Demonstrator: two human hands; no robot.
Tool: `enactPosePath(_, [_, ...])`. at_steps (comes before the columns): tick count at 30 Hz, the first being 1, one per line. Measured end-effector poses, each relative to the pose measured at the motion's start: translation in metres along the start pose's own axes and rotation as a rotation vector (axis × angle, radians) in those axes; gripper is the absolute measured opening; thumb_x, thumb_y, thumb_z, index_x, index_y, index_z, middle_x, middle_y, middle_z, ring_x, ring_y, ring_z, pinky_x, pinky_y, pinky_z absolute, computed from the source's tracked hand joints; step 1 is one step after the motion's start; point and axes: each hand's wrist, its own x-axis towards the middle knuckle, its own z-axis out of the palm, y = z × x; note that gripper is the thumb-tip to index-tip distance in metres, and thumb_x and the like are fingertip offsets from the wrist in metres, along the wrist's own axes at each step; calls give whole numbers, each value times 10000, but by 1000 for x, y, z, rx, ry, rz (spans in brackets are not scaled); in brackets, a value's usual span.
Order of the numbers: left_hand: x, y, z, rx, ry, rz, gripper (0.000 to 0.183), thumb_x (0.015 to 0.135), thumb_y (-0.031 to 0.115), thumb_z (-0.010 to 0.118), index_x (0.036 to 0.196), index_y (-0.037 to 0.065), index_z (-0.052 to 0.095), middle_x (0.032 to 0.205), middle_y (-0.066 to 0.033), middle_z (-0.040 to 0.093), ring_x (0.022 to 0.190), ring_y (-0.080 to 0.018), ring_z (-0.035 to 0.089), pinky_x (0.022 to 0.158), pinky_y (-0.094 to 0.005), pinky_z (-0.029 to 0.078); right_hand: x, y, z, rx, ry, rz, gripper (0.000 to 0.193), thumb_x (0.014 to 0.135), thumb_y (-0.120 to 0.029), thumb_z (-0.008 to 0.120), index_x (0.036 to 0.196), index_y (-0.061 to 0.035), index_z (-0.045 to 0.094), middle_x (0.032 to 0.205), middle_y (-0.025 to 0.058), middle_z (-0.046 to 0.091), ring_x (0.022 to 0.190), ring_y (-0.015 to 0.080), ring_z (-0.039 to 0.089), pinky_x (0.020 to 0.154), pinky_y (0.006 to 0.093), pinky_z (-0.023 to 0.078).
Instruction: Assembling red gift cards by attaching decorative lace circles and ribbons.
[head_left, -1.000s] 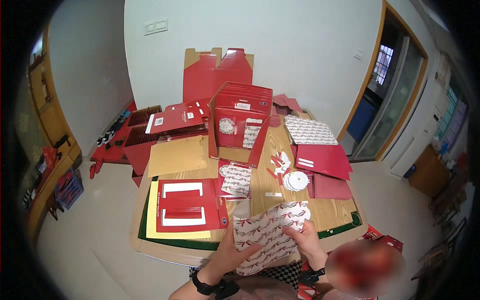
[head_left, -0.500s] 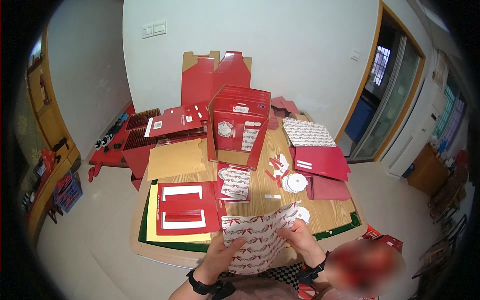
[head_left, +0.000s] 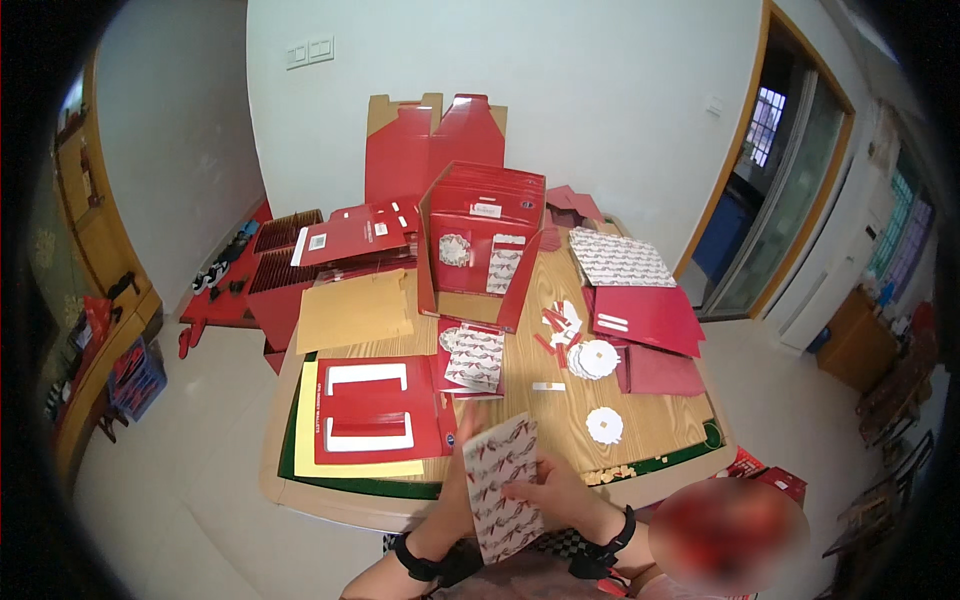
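A folded sheet of white paper printed with red bows and grey garlands [head_left: 503, 490] stands tilted near the table's front edge. My right hand [head_left: 548, 490] is closed on its right side, thumb across the front. Along the paper's left edge is my left hand [head_left: 459, 490], partly behind it; its fingers are blurred and mostly hidden. Just beyond lies a smaller patterned piece [head_left: 474, 359] on a red card. A white scalloped paper disc [head_left: 604, 426] rests on the table to the right, and a small white strip [head_left: 548, 386] lies farther back.
An open red box [head_left: 480, 250] holds upright red folders. At left are a red folder with white cut-outs [head_left: 376, 410], yellow sheets [head_left: 306, 420] and brown card [head_left: 352, 312]. To the right lie stacked scalloped discs [head_left: 597, 359], red card sheets [head_left: 648, 318] and patterned paper [head_left: 622, 258].
The paper was spread wide between both hands; now it is folded narrower and turned more upright. My left hand has moved up along its left edge, and the right hand has come inward.
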Motion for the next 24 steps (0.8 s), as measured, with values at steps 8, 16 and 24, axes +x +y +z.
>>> enactPosePath(8, [3,34,-12,-604,-7,-561,216,871,108,542,1027,-36,579,900,-79,644,773,-133,618,671,-252,505,-1,22,-8,-53,157,-95,286,879,-120,560,1137,-8,510,976,31,613,912,92,562,781,267,470])
enactPosePath(16, [4,35,-11,-655,23,-618,206,871,115,545,1014,-30,576,892,-88,645,738,-135,625,637,-257,515,-3,30,-16,7,135,-12,266,918,-164,507,1127,-2,532,1030,28,600,918,84,552,810,249,452])
enactPosePath(24, [4,25,-11,-543,50,-578,217,841,82,581,1029,-25,565,930,-91,638,791,-139,616,681,-259,506,-6,32,-21,54,38,98,306,903,-147,535,1163,10,503,1053,38,596,932,86,553,801,249,463])
